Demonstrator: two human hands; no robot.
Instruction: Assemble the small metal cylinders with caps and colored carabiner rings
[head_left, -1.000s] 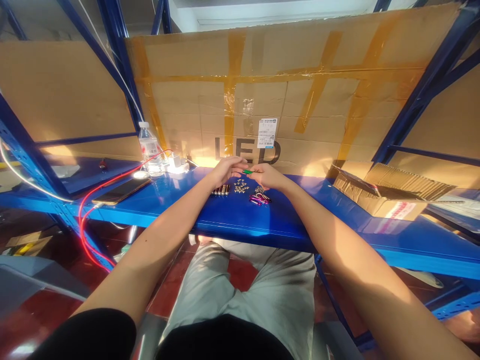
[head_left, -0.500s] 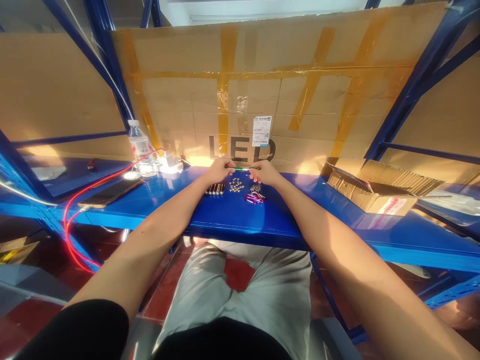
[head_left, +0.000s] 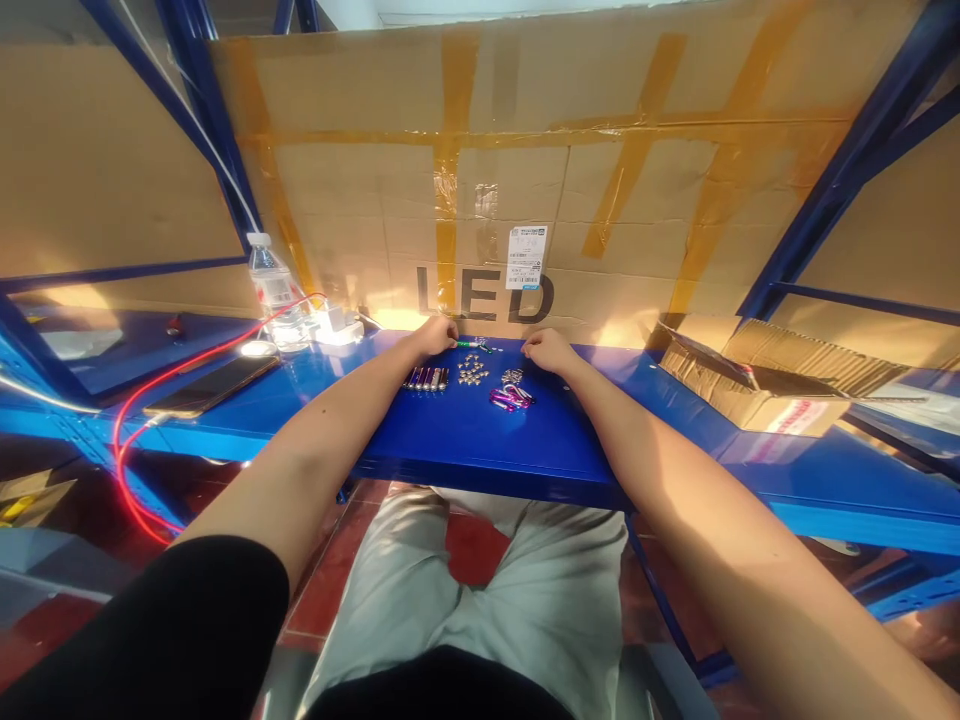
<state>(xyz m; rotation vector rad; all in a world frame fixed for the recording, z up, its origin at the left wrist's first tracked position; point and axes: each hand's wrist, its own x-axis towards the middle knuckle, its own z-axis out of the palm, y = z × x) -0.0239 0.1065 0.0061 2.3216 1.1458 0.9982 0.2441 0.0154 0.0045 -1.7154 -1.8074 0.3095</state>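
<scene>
My left hand (head_left: 438, 336) is closed at the back of the blue table, pinching one end of a thin green piece (head_left: 463, 344). Small silvery and green bits show at the far end of that piece, too tiny to name. My right hand (head_left: 549, 350) is apart from it on the right, fingers drawn together; whether anything is in them is hidden. Between and in front of the hands lie several small brass-coloured parts (head_left: 472, 371), a heap of silvery rings or chain (head_left: 513, 377) and pink-purple carabiners (head_left: 512, 398). By my left wrist is a row of small metallic cylinders (head_left: 426, 379).
A large cardboard sheet (head_left: 360, 200) stands behind the blue table (head_left: 480, 440). To the left are a water bottle (head_left: 271, 280), a phone (head_left: 214, 387) and a red cable (head_left: 180, 365). An open cardboard box (head_left: 780, 405) sits on the right.
My right hand has let go of the green piece and moved slightly right, away from it. My left hand still holds the piece and has shifted slightly left.
</scene>
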